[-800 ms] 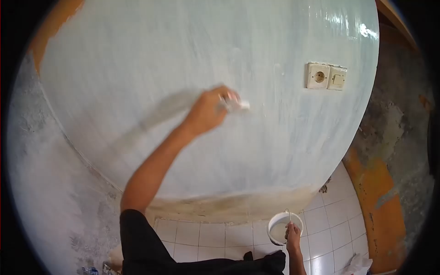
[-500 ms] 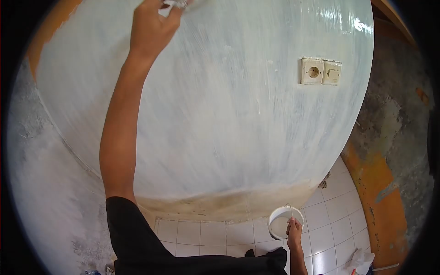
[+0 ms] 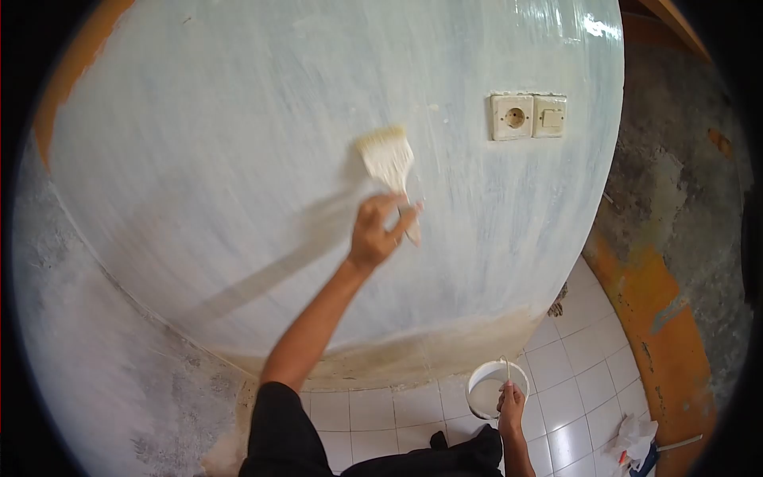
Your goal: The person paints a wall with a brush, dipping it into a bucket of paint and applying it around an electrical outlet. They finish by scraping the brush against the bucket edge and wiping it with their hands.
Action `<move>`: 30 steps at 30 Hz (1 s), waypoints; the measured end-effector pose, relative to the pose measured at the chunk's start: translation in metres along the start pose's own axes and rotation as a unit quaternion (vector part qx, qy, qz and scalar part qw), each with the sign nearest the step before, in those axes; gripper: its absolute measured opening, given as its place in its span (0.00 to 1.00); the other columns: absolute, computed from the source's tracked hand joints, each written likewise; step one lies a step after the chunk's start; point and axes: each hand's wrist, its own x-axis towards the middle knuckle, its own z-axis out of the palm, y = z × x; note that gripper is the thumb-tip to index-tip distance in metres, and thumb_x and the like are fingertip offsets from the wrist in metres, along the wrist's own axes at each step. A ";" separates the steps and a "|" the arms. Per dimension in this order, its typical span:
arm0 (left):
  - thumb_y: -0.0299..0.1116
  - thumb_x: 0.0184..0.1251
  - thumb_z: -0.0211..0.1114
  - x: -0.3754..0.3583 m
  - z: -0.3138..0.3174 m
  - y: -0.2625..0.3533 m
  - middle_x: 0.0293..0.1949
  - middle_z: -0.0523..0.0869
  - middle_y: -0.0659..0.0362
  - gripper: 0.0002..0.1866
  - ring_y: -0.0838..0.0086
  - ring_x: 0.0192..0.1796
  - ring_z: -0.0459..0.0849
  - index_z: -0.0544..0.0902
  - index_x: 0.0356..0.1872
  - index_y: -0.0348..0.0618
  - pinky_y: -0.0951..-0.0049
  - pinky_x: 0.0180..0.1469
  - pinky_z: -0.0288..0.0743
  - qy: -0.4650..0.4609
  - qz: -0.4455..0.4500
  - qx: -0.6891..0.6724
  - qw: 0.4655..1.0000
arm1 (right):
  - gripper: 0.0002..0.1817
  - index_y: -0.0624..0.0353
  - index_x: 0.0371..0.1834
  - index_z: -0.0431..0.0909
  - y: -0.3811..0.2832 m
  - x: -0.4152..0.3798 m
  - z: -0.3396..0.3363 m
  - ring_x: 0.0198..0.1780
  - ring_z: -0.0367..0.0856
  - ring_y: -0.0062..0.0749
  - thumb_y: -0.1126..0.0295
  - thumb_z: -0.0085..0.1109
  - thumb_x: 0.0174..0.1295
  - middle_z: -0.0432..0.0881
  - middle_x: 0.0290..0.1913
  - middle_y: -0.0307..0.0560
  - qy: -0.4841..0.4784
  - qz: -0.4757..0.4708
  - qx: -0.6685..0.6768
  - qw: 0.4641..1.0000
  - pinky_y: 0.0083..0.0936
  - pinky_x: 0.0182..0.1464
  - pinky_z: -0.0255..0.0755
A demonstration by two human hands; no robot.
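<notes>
A home room under renovation: half-painted wall (image 3: pixel 238 159), tiled floor (image 3: pixel 580 358).

Bright daylight, perhaps from the right—heavy fisheye bending, dark corners.

Brush (image 3: pixel 387 159): cream bristles
Bucket (image 3: pixel 496 387): white
Wall (image 3: pixel 238 143): pale blue-white, streaked
Floor (image 3: pixel 358 409): white square tiles
Socket (image 3: pixel 514 117): cream

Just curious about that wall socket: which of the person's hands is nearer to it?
Left. The left hand, holding the brush against the wall, is below-left of the socket; the right hand grips the bucket far beneath it.
</notes>
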 end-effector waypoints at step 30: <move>0.23 0.67 0.64 0.287 -0.056 -0.066 0.44 0.86 0.55 0.09 0.73 0.49 0.83 0.82 0.47 0.35 0.69 0.55 0.77 -0.053 -0.193 -0.118 0.973 | 0.20 0.54 0.26 0.73 -0.046 0.057 -0.136 0.15 0.55 0.11 0.54 0.48 0.74 0.60 0.15 0.27 0.095 -0.006 0.006 0.995 0.18 0.17 0.45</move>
